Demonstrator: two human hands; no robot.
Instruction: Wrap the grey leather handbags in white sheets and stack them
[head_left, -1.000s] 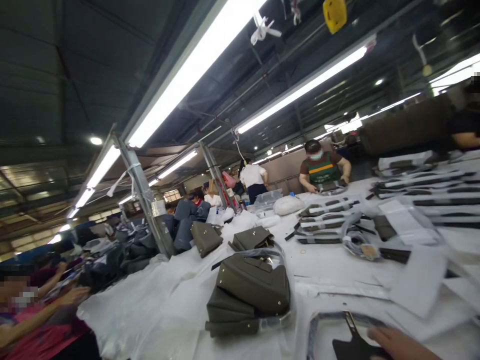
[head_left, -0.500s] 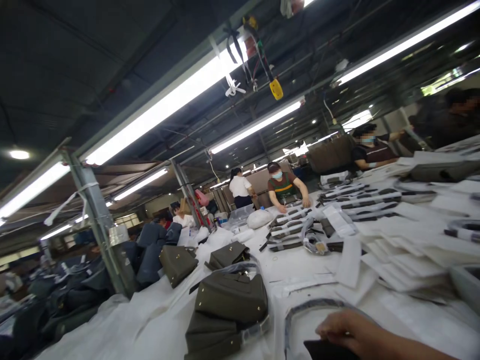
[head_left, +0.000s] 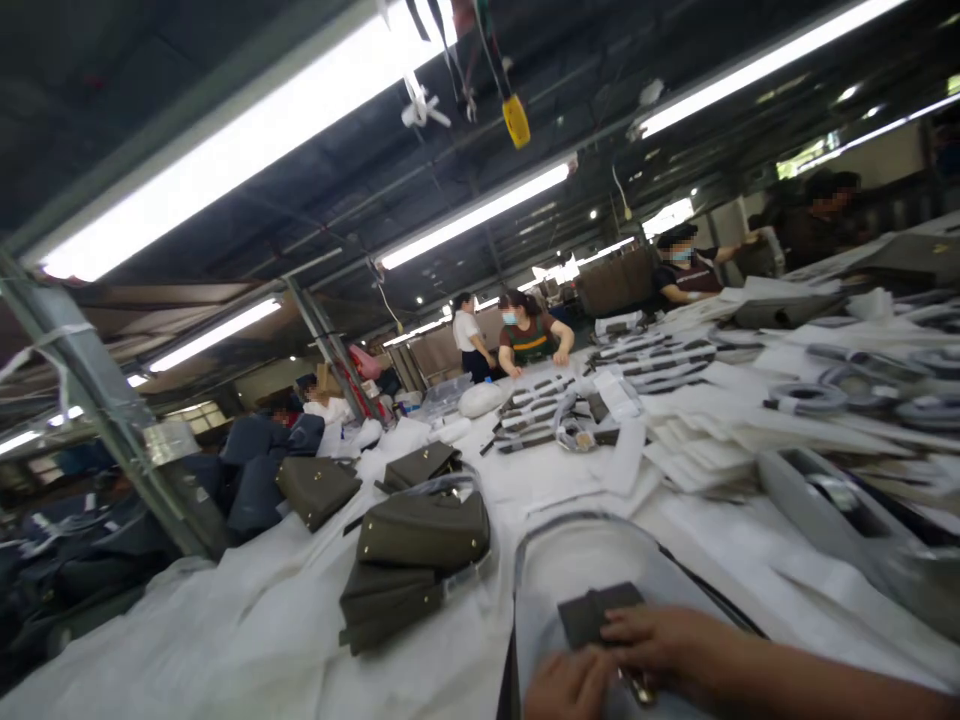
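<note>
The dark olive piece (head_left: 589, 612) lies inside a wrapped strap loop (head_left: 585, 516) on the desk (head_left: 544, 480), where a left hand (head_left: 571, 685) has joined the right hand (head_left: 660, 640), apparently making this two-handed work, though whether either's fingers grip I cannot tell.
</note>
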